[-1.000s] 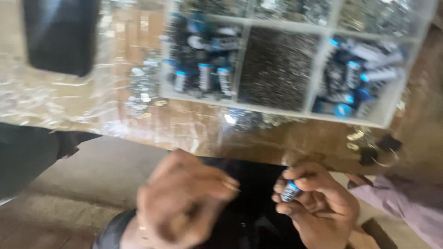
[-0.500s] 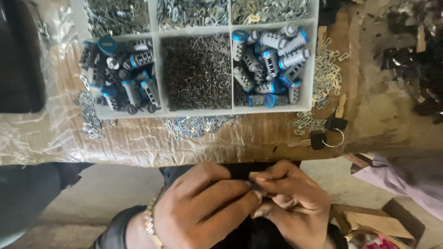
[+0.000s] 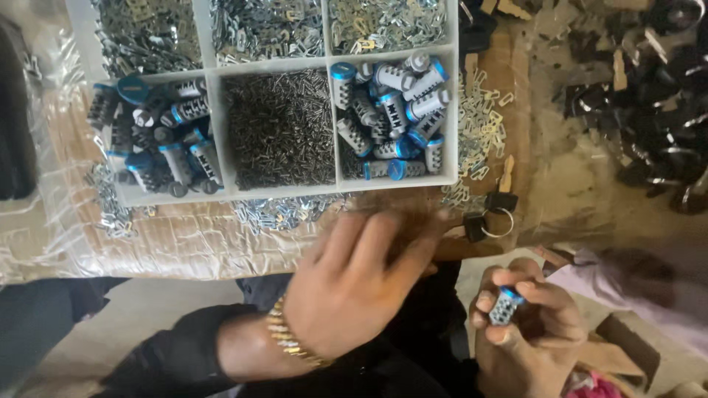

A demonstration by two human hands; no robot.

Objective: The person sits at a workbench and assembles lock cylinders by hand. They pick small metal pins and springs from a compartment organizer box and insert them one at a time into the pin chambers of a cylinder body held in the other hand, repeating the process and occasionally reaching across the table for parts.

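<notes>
**Worn wooden worktop, cluttered and softly lit**

Brown, scuffed worktop (image 3: 560, 184) under even, soft light. Crinkled clear plastic sheet (image 3: 59, 221) over left end. Dark heap of metal parts (image 3: 649, 110) at far right. Pale floor (image 3: 133, 309) below front edge; brown cardboard (image 3: 627, 346) at lower right.

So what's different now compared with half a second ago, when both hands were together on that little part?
The left hand has let go and is reaching up toward the compartment tray. The right hand now holds the grey, blue-capped cylinder alone. The tray's contents look unchanged.
</notes>
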